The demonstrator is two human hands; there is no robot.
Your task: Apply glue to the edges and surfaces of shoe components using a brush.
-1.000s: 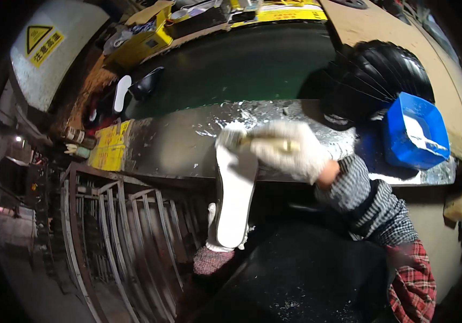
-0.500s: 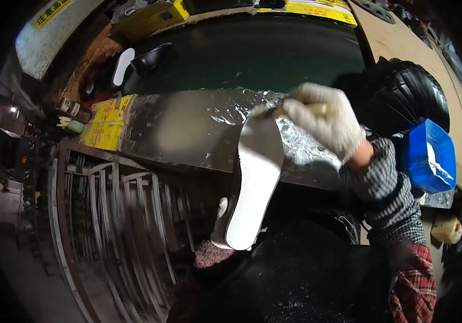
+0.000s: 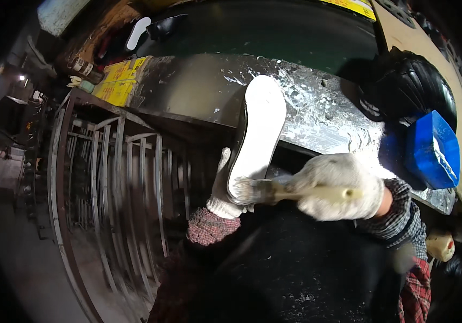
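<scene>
My gloved right hand point(image 3: 338, 188) is closed around the pale handle of a paintbrush point(image 3: 266, 191). The bristles touch the near, narrower end of a white shoe sole point(image 3: 266, 118). That sole points away from me, its broad end over the smeared work surface. Under the near end, my gloved left hand point(image 3: 221, 191) holds the sole, thumb sticking up along its left edge; its other fingers are mostly hidden beneath. To the right, a blue tub point(image 3: 434, 151) has white paste inside its wall.
White smears cover the grey bench ledge point(image 3: 188, 86). Black plastic-wrapped bundle point(image 3: 414, 86) lies behind the tub. Metal rack frames point(image 3: 112, 177) stand at left. Another white sole point(image 3: 138, 33) and a black curved piece point(image 3: 167, 27) lie at the far left. A pale bottle point(image 3: 439, 246) sits lower right.
My right hand has drawn the brush from the sole's far end down to its near end. The left hand still holds the sole, while the whole view has tilted slightly downward.
</scene>
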